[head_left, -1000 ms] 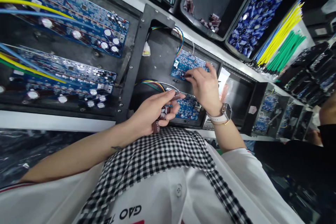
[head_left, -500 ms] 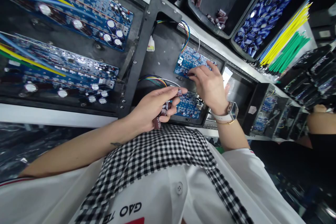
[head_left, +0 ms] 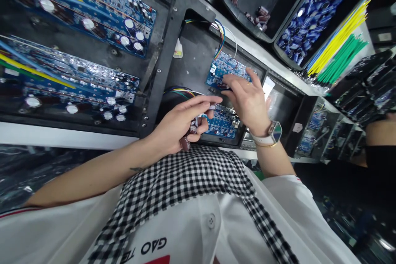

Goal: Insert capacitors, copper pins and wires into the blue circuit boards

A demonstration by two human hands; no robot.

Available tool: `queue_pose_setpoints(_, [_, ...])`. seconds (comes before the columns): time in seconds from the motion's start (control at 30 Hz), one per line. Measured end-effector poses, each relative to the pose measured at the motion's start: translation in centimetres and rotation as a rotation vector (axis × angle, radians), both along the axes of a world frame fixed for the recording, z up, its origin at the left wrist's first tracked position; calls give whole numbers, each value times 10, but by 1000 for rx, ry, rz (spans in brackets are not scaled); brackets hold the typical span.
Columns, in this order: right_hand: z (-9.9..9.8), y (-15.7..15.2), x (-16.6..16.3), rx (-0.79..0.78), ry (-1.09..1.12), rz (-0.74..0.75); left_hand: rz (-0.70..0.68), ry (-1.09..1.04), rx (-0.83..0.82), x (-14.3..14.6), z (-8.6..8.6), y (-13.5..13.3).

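My left hand (head_left: 185, 123) is curled around several brown electrolytic capacitors (head_left: 185, 143), with its index finger stretched toward the right. One more capacitor (head_left: 211, 106) shows near its fingertips. My right hand (head_left: 246, 99), wearing a watch, reaches over the upper blue circuit board (head_left: 220, 68). Its thumb and index finger sit on either side of a small dark capacitor at the board's lower edge; the fingers partly hide it. Below lies a second blue circuit board (head_left: 221, 123), partly covered by my left hand. Both boards rest in a black frame (head_left: 157, 70) with coloured wires.
On the left are two larger populated boards (head_left: 130, 78) with yellow and blue cables. Behind the frame stand black bins with brown capacitors (head_left: 261, 16) and blue capacitors (head_left: 312, 16), beside yellow and green wires (head_left: 342, 60). Another person's arm (head_left: 382, 134) is at far right.
My right thumb and index finger have spread slightly around the capacitor at the board's edge. My left index finger has straightened over the held capacitors. The view has shifted slightly.
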State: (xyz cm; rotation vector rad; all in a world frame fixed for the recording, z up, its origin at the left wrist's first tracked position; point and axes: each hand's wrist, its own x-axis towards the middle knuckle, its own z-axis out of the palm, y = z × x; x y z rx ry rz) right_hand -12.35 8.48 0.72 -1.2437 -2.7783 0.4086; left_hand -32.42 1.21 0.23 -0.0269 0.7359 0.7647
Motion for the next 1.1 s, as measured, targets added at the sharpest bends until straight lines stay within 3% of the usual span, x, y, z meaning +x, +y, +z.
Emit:
queue_pose_setpoints(0.1, [22,-16,-14,-80,119,-9,28,-9,-14,-2,4,2])
queue_pose_setpoints(0.17, [27,-19,-23,-97,147,4,44,-49,-57,-2,8,3])
queue_pose_setpoints(0.27, [11,-7,-30,-8,101,-92,31,-112,-237,2,11,0])
queue_pose_setpoints(0.4, [-19,14,-29,14,15,-131,-112,-217,-454,8,10,-12])
queue_pose_setpoints(0.7, [-14,11,-33,74,-68,-53,-86,-157,-171,1,0,-21])
queue_pose_setpoints(0.9, [-27,11,-37,116,-75,-5,-62,-54,-162,0,0,-22])
queue_pose_setpoints(0.97, [-18,4,-38,128,-25,-39,-54,-34,-182,2,1,-21])
queue_pose_setpoints(1.1, [28,-40,-31,3,145,-51,-115,-25,-173,9,5,-24])
